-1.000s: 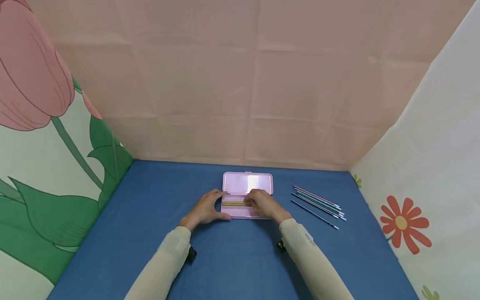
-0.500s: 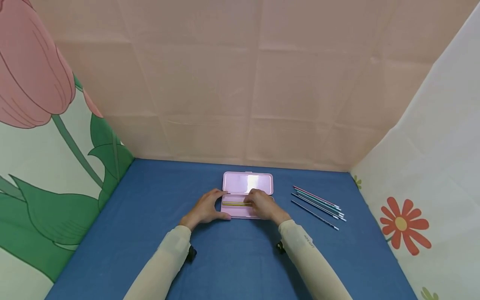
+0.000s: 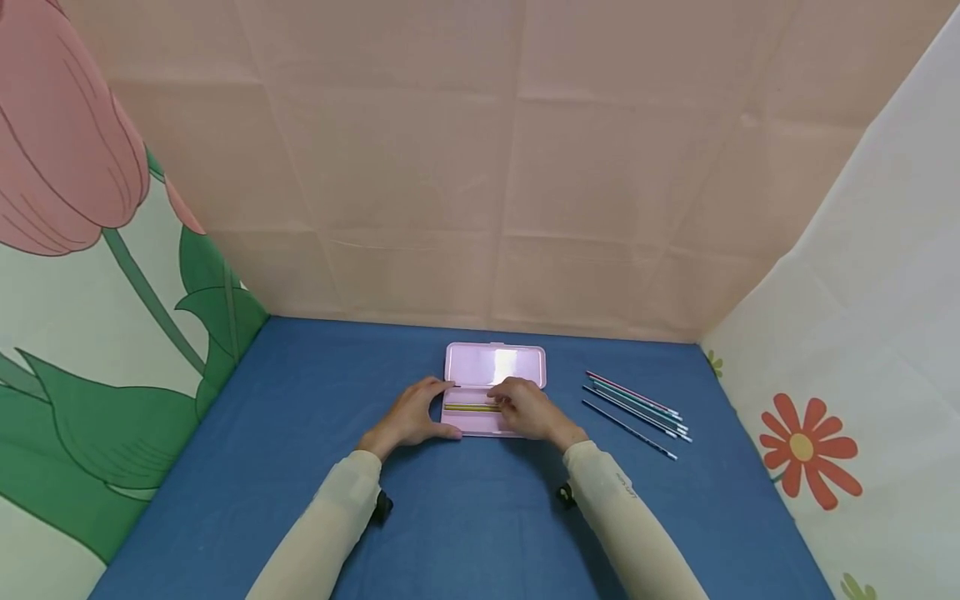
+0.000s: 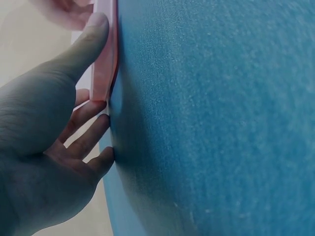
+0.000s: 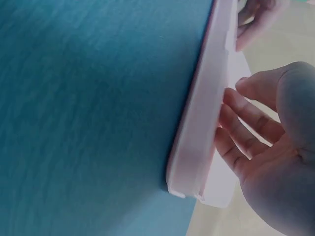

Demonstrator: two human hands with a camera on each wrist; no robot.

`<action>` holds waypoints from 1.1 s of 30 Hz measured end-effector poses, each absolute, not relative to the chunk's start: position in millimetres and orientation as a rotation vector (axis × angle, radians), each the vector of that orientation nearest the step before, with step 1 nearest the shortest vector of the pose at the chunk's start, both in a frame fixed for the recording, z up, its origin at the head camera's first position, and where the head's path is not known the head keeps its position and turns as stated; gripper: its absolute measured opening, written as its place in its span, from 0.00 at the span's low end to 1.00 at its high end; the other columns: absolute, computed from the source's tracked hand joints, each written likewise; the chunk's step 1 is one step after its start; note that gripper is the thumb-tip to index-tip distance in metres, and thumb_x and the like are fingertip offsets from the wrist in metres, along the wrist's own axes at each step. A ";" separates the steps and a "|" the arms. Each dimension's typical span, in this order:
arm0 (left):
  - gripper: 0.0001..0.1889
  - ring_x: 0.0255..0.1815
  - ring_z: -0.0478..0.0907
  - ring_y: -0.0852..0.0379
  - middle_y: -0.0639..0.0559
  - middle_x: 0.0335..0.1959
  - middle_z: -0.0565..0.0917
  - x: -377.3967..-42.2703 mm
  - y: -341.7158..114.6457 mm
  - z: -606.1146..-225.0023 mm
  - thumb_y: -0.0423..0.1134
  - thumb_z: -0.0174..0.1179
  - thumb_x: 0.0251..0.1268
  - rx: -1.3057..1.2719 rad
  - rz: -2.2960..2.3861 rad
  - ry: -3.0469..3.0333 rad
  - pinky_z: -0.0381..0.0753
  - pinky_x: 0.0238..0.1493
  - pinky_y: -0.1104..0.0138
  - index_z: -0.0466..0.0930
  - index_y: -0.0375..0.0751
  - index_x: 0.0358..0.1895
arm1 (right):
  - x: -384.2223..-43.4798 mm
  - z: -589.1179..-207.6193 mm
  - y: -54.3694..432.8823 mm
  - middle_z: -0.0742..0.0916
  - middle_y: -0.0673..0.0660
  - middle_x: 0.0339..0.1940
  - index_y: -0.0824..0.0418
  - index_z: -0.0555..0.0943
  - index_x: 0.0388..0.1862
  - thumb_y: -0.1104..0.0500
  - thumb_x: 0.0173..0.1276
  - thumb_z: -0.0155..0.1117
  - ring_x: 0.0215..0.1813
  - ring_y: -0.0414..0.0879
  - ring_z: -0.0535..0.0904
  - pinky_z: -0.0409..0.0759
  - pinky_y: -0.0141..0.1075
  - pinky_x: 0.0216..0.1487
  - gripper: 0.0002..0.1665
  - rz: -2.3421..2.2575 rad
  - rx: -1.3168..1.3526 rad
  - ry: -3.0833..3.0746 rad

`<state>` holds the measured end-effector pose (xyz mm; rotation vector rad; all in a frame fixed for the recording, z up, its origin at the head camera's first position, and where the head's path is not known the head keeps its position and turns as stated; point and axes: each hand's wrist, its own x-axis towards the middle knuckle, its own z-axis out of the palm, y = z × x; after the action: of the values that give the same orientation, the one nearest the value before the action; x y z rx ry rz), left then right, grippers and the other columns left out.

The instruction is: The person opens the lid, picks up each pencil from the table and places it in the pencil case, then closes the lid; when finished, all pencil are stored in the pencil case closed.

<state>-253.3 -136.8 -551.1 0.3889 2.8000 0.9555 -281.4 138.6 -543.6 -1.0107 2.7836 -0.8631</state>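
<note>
A pink pencil case (image 3: 480,426) lies with its lid (image 3: 472,365) folded back on the blue cloth. Yellow pencils (image 3: 468,407) rest lengthwise inside it. My left hand (image 3: 411,417) holds the case's left end, thumb along the front wall and fingers round the far side; the left wrist view shows the thumb pressed against the pink wall (image 4: 104,73). Over the right half of the case is my right hand (image 3: 528,410), its fingers loosely bent. In the right wrist view its fingertips (image 5: 224,135) dip behind the case's front wall, and no pencil shows between thumb and index finger.
Several pencils (image 3: 637,404) in pink, green and dark colours lie slantwise to the right of the case, one dark pencil (image 3: 628,429) a little apart. Blue cloth (image 3: 465,517) covers the table. A beige wall (image 3: 495,208) stands behind, with flower-printed sheets at both sides.
My right hand's fingers have shifted slightly above the yellow pencils, and its wrist has moved a little to the right. The left hand and the case have stayed in place.
</note>
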 end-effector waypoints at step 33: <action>0.52 0.77 0.78 0.38 0.41 0.75 0.81 -251.9 -136.1 -550.0 0.54 0.88 0.59 0.388 0.960 2.801 0.77 0.81 0.38 0.74 0.45 0.85 | -213.7 -547.3 305.3 0.92 0.66 0.64 0.68 0.87 0.67 0.68 0.75 0.77 0.67 0.68 0.88 0.85 0.67 0.65 0.23 -0.854 -0.722 3.148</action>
<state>-251.9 -136.1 -550.0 0.3875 2.8015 0.9596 -213.7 305.3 -547.3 -0.7223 3.1479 -0.8541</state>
